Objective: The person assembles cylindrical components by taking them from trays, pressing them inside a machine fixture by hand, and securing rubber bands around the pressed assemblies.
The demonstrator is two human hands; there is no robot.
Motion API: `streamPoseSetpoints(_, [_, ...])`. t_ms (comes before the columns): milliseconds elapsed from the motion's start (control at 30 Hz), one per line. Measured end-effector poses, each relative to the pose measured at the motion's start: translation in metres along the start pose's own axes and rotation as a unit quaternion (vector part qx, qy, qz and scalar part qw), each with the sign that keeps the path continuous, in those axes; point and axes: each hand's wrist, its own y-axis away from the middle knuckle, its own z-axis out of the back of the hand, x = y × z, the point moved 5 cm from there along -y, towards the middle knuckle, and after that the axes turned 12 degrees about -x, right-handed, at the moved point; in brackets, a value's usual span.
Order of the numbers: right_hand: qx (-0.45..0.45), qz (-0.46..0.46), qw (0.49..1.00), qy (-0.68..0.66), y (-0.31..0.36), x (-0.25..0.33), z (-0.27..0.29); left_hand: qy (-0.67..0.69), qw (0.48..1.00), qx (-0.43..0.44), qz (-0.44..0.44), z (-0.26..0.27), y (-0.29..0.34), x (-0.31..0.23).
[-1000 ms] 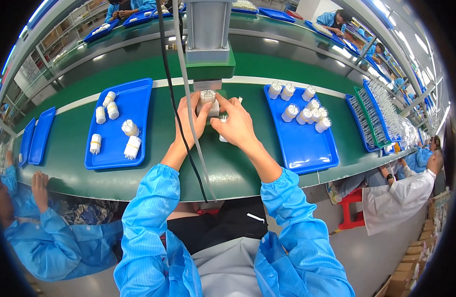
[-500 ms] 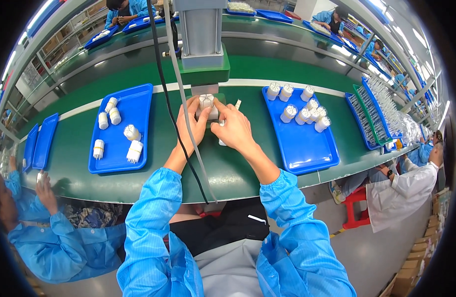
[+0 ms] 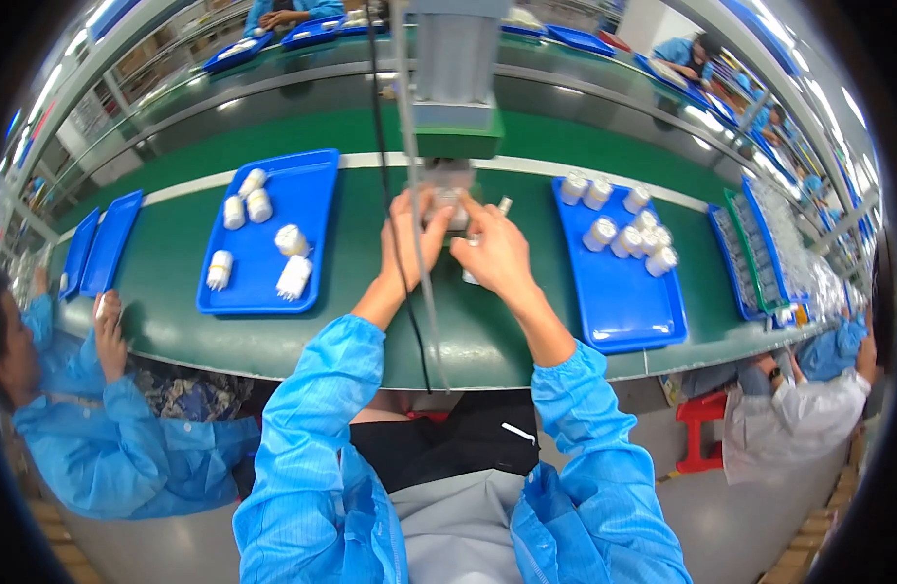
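Below the press head (image 3: 454, 167), a whitish cylindrical part (image 3: 448, 198) sits at the press fixture, blurred and partly hidden by my fingers. My left hand (image 3: 412, 238) closes on its left side, thumb and fingers against it. From the right, my right hand (image 3: 499, 255) reaches in with bent fingers, its index fingertip at the part. A small shiny thing shows beside the right thumb; its kind is unclear. On the left blue tray (image 3: 263, 219) lie several white cylinders with pins, some tipped over. Several more white cylinders stand grouped at the far end of the right blue tray (image 3: 628, 311).
A black cable (image 3: 382, 127) and a grey hose (image 3: 409, 146) hang before the press, crossing my left forearm. Stacked trays of clear parts (image 3: 760, 248) stand at right. Co-workers sit on both sides, one at left (image 3: 108, 448) near two blue trays (image 3: 110, 243).
The view has swung, so the bench and trays appear farther right. Both hands remain at the part under the press, which now looks more blurred.
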Motion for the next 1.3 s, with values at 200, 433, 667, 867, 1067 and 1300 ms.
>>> streamPoseSetpoints(200, [-0.019, -0.001, 1.0, 0.002, -0.002, -0.009, 0.001, -0.014, 1.0, 0.005, -0.019, -0.006, -0.001, -0.01])
streamPoseSetpoints(433, [-0.008, 0.014, 1.0, 0.009, 0.0, -0.005, -0.005, 0.007, 0.999, -0.011, -0.043, 0.01, 0.001, -0.016])
streamPoseSetpoints(667, [-0.005, 0.005, 1.0, 0.008, -0.002, -0.013, 0.001, 0.025, 0.999, 0.0, -0.023, 0.002, 0.001, -0.023])
streamPoseSetpoints(867, [-0.001, 0.017, 1.0, -0.001, -0.003, -0.015, 0.001, 0.038, 0.999, -0.007, -0.038, 0.0, 0.0, -0.018])
streamPoseSetpoints(1067, [-0.021, 0.021, 1.0, 0.008, -0.001, -0.001, -0.007, 0.011, 1.0, 0.0, -0.009, 0.006, 0.001, -0.005])
streamPoseSetpoints(1300, [-0.012, -0.001, 0.999, 0.032, 0.0, 0.002, 0.002, 0.005, 0.999, 0.017, -0.027, -0.001, -0.001, -0.008])
